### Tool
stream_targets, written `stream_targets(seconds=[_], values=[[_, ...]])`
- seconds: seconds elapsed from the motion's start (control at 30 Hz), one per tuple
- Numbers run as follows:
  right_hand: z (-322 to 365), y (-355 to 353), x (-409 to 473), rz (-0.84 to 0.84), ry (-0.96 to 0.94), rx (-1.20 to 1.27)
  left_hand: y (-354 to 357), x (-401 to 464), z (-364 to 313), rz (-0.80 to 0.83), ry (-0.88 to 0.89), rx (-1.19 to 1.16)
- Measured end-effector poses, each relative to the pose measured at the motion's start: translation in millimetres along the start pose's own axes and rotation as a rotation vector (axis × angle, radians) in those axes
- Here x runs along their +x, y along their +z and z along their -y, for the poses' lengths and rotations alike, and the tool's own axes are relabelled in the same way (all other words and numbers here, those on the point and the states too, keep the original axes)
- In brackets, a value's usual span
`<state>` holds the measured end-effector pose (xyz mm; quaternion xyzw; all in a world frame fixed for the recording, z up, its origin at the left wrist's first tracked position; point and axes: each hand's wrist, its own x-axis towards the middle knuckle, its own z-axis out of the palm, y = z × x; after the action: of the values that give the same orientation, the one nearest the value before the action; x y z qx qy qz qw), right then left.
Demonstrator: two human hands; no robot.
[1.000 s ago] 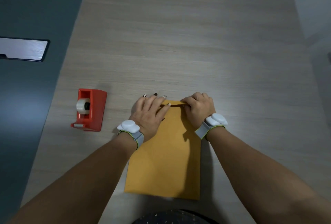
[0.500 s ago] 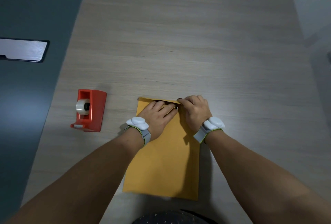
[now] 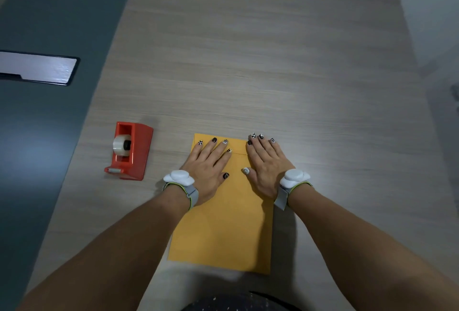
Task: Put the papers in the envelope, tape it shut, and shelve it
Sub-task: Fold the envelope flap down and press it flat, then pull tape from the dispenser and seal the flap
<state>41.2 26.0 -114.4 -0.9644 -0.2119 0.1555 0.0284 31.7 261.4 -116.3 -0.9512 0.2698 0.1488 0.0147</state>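
Observation:
A yellow-brown envelope point(image 3: 223, 231) lies flat on the wooden table point(image 3: 248, 62), its long side pointing away from me. Its flap at the far end is folded down. My left hand point(image 3: 210, 164) rests palm down on the far left part of the envelope, fingers spread. My right hand point(image 3: 265, 161) lies flat on the far right corner, with its fingertips reaching past the top edge onto the table. No papers show outside the envelope. A red tape dispenser point(image 3: 129, 150) with a clear roll stands to the left of the envelope.
A dark teal surface point(image 3: 44, 124) borders the table on the left and carries a pale rectangular plate point(image 3: 37, 67). The table's right edge runs along a pale wall point(image 3: 434, 12).
Both hands were pinching and folding the flap at the envelope's far end. Now they have flattened out and press palm down on the folded flap.

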Motion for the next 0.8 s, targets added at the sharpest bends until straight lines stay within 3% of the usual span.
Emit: stream_targets(seconds=[0.13, 0.27, 0.37, 0.47, 0.6, 0.8], values=[[3.9, -1.4, 1.0, 0.042, 0.023, -0.036, -15.3, -4.4, 1.9, 0.110, -0.031, -0.058], [14.6, -10.8, 5.7, 0.017, 0.063, 0.006, -25.5, -14.4, 16.6, 0.088, -0.116, -0.169], [34.2, -23.7, 13.3, -0.025, 0.036, 0.040, -34.4, -34.5, 33.9, -0.149, -0.088, -0.234], [66.9, -39.6, 29.8, -0.050, -0.009, 0.040, -43.4, -59.2, 52.6, -0.448, -0.074, -0.150], [115.8, -56.1, 59.2, -0.096, -0.094, 0.100, -52.2, -92.7, 72.3, -0.625, -0.327, -0.177], [195.1, -77.3, 97.0, -0.088, -0.258, 0.276, -48.7, -135.5, 111.6, -0.727, -0.725, -0.498]])
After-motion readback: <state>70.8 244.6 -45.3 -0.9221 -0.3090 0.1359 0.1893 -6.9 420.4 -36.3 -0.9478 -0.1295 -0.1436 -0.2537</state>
